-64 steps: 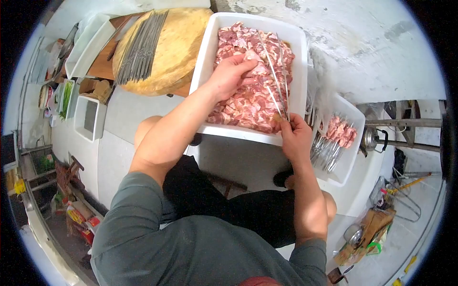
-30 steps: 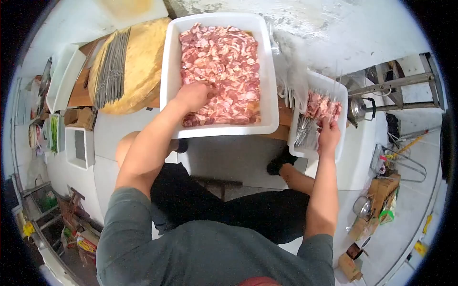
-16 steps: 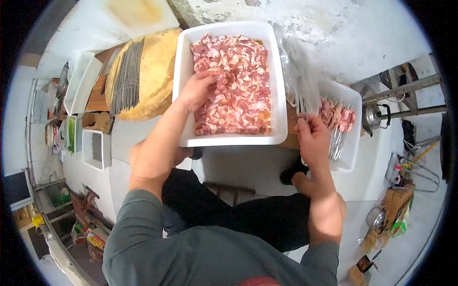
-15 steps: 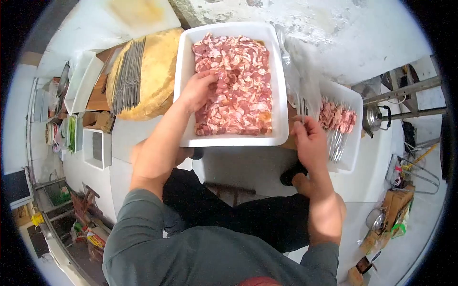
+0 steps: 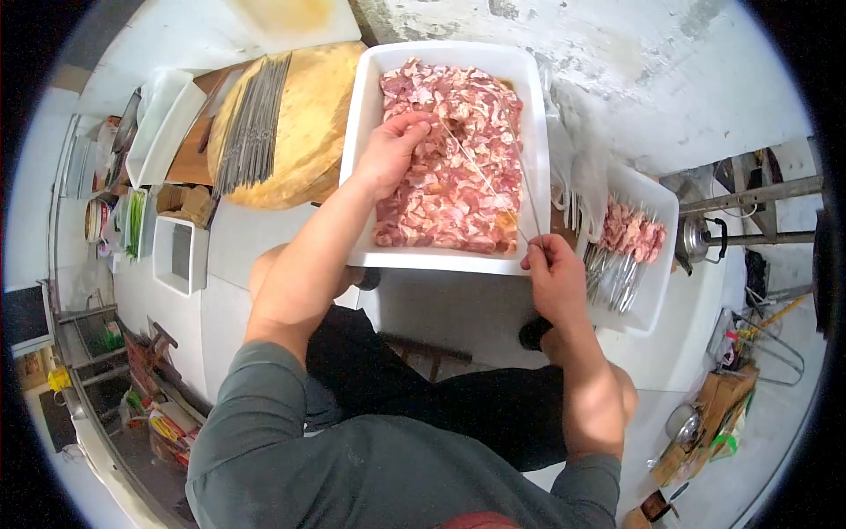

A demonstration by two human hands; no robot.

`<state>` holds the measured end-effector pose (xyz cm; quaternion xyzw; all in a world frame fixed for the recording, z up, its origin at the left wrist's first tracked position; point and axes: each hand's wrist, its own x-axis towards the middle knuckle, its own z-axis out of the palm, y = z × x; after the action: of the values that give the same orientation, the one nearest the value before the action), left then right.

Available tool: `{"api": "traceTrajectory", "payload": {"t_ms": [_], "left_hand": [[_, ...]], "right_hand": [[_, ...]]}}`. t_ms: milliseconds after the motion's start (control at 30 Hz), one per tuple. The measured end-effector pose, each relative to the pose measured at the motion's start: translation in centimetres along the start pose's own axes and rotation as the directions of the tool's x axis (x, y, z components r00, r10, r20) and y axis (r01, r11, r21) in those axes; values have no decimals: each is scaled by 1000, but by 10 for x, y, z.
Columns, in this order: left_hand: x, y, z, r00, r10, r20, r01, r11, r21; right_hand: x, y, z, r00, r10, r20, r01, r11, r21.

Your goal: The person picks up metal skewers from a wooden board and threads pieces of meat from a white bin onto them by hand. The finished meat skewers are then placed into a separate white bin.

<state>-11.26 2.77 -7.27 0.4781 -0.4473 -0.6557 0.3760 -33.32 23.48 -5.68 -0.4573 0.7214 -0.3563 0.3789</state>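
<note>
A deep white tub (image 5: 539,176) of cut raw meat (image 5: 458,203) stands in front of me. My left hand (image 5: 395,157) is over the meat, thumb and fingers pinched together; what is between them is hidden. At the tub's near right corner, my right hand (image 5: 557,275) is closed on thin metal skewers (image 5: 483,181). Two of them fan out across the meat, one reaching right up to my left fingertips. To the right, a smaller white tub (image 5: 652,309) holds skewers threaded with meat (image 5: 633,231).
Many bare skewers (image 5: 254,128) lie on a round wooden board (image 5: 322,123) at left. A clear plastic bag (image 5: 582,167) hangs between the tubs. A metal kettle (image 5: 694,240) stands at right, a white container (image 5: 163,132) far left. The wall (image 5: 652,79) rises behind.
My right hand has swung the skewers over the big tub, towards my left hand, and moved down slightly. My left hand stays over the meat. The view has shifted a little.
</note>
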Motion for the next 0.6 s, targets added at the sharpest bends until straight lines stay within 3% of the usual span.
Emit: {"api": "traceTrajectory", "payload": {"t_ms": [67, 167, 267, 467, 600], "left_hand": [[-1, 1, 1, 1000, 13, -12, -14, 999, -35], [5, -5, -11, 986, 18, 167, 9, 987, -158], [8, -7, -11, 986, 81, 143, -58, 986, -158], [3, 3, -5, 999, 24, 47, -8, 945, -326], [9, -6, -9, 988, 127, 86, -97, 951, -292]], "right_hand": [[1, 0, 0, 1000, 2, -1, -2, 1000, -14], [0, -6, -1, 1000, 22, 11, -22, 999, -30], [-1, -10, -2, 998, 49, 30, -47, 998, -44], [-3, -2, 0, 998, 44, 50, -44, 999, -11], [-3, -3, 0, 997, 55, 57, -54, 998, -21]]}}
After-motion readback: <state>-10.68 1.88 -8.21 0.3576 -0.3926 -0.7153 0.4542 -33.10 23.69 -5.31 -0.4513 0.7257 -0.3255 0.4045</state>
